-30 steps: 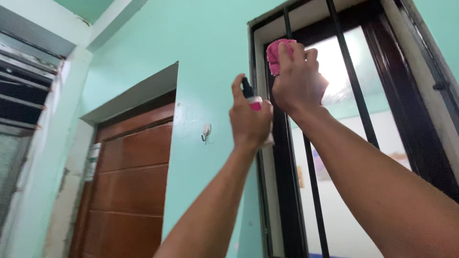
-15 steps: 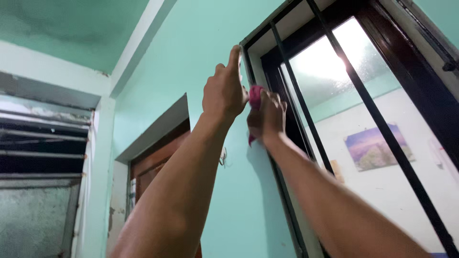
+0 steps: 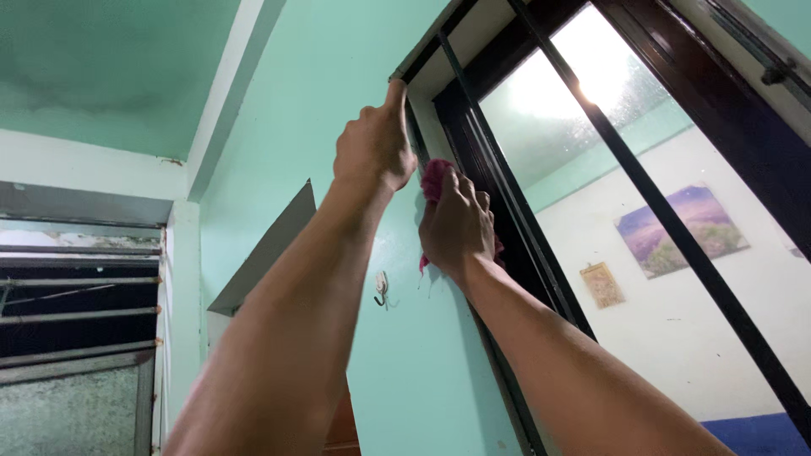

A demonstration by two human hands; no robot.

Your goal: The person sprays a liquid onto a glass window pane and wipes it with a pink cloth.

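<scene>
Window frame, dark brown, fills the right half of the view and runs up to the top edge. Black vertical bars stand in front of its glass pane, through which a bright patch of light, a framed landscape picture and a smaller hanging picture on a far white wall are visible. Mint-green wall lies left of the frame. A louvred window sits at far left, lower in the view.

Left hand is raised against the frame's upper left corner, fingers curled into a fist with the thumb extended upward to touch the frame edge; whether it holds anything cannot be determined. Right hand is just below and right of it, fingers clenched around a pink cloth pressed against the left edge of the frame. A small white wall hook is mounted on the green wall below both hands.
</scene>
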